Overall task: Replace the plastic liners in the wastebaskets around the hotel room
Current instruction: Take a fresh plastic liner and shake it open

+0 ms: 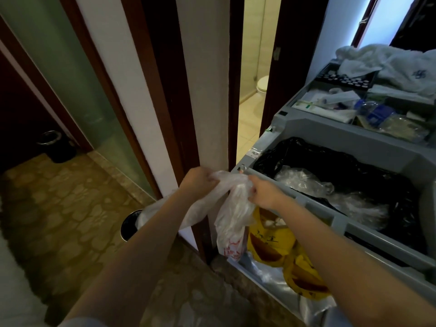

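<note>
Operator: Head view, the only one I have. Both hands are up at the near corner of the grey plastic housekeeping cart (342, 135). The left hand (199, 182) and the right hand (264, 194) each pinch the gathered top of a thin translucent white plastic liner (233, 215), fingers curled round it. Its body hangs between them, just outside the cart's rim.

Colleague: And the baskets?

Operator: One round dark wastebasket with a shiny rim (129, 224) stands on the patterned floor below my left forearm, partly hidden. White plastic seems to trail toward it, but I cannot tell whether it is the same liner. A second black wastebasket (55, 147) stands well apart, by the far left wall.

Colleague: Which step are you on?

Operator: I judge it as disposal of a used liner, with the neck being closed. The next move calls for lifting it over the rim into the black plastic sack (342, 161) lining the cart's bin, clear of the yellow printed bag (266, 246) hanging at the cart's side. After that, the near basket needs a fresh liner.
</note>
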The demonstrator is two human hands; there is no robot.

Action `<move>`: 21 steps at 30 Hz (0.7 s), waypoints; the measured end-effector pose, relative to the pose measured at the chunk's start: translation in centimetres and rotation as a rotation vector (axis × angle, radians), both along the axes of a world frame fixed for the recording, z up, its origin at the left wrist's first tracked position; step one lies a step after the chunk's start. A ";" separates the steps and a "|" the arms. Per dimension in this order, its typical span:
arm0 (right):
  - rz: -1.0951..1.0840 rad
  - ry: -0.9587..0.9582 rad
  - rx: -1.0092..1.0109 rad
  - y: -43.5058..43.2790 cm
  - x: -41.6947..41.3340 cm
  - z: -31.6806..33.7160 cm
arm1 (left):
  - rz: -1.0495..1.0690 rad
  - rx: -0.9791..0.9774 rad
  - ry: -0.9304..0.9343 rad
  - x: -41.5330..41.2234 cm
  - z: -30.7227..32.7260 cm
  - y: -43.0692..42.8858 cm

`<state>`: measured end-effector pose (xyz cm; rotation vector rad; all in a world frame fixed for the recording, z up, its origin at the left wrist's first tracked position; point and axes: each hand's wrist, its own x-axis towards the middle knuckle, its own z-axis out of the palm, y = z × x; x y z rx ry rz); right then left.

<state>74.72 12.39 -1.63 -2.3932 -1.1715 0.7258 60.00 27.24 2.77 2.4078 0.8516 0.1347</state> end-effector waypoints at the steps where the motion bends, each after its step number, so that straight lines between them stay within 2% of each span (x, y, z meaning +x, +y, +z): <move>1: 0.007 -0.015 -0.017 0.0 -0.2 0.2 | 0.061 -0.002 -0.063 -0.7 0.0 0.5; 3: 0.001 -0.070 -0.040 0.1 -0.5 0.3 | 0.169 0.001 -0.157 -2.5 0.3 1.6; 6: -0.056 -0.090 -0.025 0.5 -0.9 0.3 | 0.273 0.039 -0.197 -5.0 0.6 3.1; 11: -0.110 -0.194 0.032 1.6 -3.3 0.9 | 0.290 0.088 -0.105 -8.3 0.0 3.1; 17: 0.242 -0.283 0.196 7.2 -10.9 3.0 | 0.239 0.051 -0.023 -13.3 -1.0 3.2; 21: 0.374 -0.222 0.076 11.6 -18.9 4.3 | 0.318 0.006 -0.032 -20.5 -0.7 4.6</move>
